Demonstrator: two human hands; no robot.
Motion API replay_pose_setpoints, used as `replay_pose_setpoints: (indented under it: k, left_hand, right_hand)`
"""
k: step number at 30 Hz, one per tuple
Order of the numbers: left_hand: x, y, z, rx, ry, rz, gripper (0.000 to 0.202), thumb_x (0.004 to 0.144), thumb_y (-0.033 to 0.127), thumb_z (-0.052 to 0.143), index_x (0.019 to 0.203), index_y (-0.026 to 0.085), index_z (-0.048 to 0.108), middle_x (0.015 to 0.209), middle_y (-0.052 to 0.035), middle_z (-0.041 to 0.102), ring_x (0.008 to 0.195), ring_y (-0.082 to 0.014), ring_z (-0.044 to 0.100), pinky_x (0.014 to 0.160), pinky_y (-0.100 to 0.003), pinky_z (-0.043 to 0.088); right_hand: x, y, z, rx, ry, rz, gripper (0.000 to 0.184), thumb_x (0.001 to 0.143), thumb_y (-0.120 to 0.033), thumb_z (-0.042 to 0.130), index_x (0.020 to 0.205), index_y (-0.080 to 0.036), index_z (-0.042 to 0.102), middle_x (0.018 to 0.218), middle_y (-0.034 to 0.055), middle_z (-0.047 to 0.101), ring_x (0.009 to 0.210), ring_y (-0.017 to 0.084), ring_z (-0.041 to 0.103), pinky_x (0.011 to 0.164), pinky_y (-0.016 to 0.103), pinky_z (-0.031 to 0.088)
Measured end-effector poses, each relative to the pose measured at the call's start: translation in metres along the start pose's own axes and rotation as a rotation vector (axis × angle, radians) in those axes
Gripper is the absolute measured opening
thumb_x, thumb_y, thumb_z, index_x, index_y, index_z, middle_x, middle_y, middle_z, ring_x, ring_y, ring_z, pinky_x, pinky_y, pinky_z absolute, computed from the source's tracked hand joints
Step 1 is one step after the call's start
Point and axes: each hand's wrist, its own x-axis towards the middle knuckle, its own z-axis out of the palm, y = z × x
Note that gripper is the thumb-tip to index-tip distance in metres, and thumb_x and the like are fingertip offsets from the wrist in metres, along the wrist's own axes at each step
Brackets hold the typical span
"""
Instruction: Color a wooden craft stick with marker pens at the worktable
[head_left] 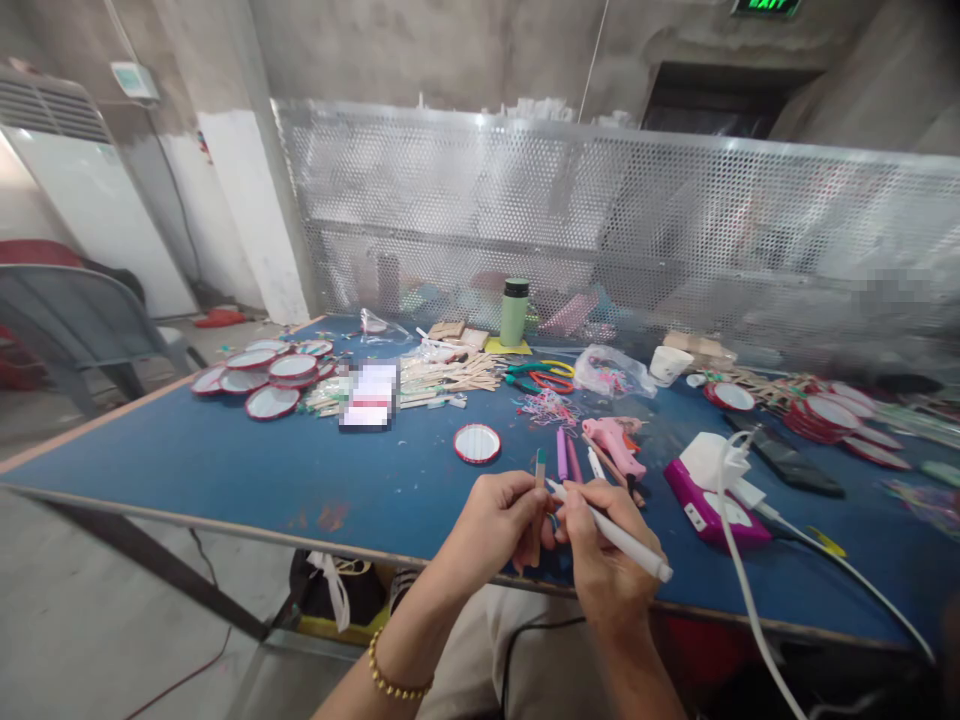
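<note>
My left hand [504, 515] is closed around a thin wooden craft stick [540, 482], held upright, its top end coloured green. In my right hand [611, 545] is a white marker pen [630, 545], gripped like a pencil, its tip pointing at the stick. From this view I cannot tell whether the tip touches the wood. Just beyond my hands a round white disc with a red rim [477, 443] lies flat on the blue table [390, 490]. Purple pens [562, 455] and a pink glue gun [613, 445] lie beyond my right hand.
Several red-rimmed discs [272, 401] are piled at the left, more [829, 412] at the right. Wooden sticks [450, 375], pliers [553, 377], a green bottle [514, 315] and a paper cup [670, 366] stand or lie farther back. A purple power strip [682, 495] with cables sits at the right.
</note>
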Motion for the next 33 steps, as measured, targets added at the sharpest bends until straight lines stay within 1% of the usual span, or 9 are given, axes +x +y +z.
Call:
replay_pose_setpoints:
  k: [8,15,20,25,33]
  left_hand:
    - [-0.0005,0.0032,0.0011,0.016,0.001,0.009,0.038,0.086,0.050,0.055,0.068,0.017,0.054,0.049,0.0021,0.054,0.035,-0.0083,0.046,0.034,-0.018,0.033]
    - [-0.0006,0.0036,0.0011,0.044,0.004,0.023,0.040,0.088,0.050,0.052,0.064,0.018,0.052,0.044,0.0032,0.049,0.034,-0.0080,0.043,0.034,-0.018,0.031]
    - [-0.0007,0.0038,0.0012,0.056,0.009,0.022,0.041,0.088,0.052,0.052,0.063,0.019,0.051,0.043,0.0035,0.049,0.034,-0.0081,0.043,0.035,-0.018,0.031]
    - [-0.0002,0.0046,0.0012,0.074,0.009,0.018,0.042,0.089,0.052,0.051,0.064,0.019,0.051,0.044,0.0031,0.049,0.034,-0.0085,0.044,0.035,-0.019,0.031]
    - [-0.0017,0.0038,0.0020,0.085,0.014,0.017,0.040,0.088,0.049,0.050,0.063,0.019,0.051,0.043,0.0032,0.049,0.034,-0.0082,0.043,0.035,-0.018,0.031]
  right_hand:
    - [0.0023,-0.0017,0.0000,-0.023,-0.037,-0.030,0.013,0.092,-0.012,0.057,0.085,-0.019,0.065,0.062,-0.0040,0.061,0.049,0.010,0.059,0.049,0.021,0.051]
    - [0.0028,-0.0009,-0.0003,-0.050,-0.047,-0.047,0.013,0.092,-0.012,0.057,0.086,-0.019,0.065,0.062,-0.0036,0.061,0.051,0.010,0.061,0.049,0.021,0.051]
    - [0.0052,-0.0036,0.0004,-0.068,-0.055,-0.057,0.015,0.092,-0.012,0.056,0.082,-0.019,0.064,0.060,-0.0046,0.060,0.047,0.009,0.058,0.047,0.020,0.048]
    - [0.0046,-0.0029,0.0002,-0.068,-0.042,-0.058,0.014,0.092,-0.012,0.056,0.085,-0.020,0.064,0.060,-0.0043,0.061,0.048,0.010,0.059,0.047,0.020,0.049]
    - [0.0032,-0.0020,0.0001,-0.068,-0.061,-0.043,0.013,0.093,-0.013,0.057,0.084,-0.019,0.064,0.062,-0.0048,0.060,0.049,0.008,0.058,0.048,0.018,0.049]
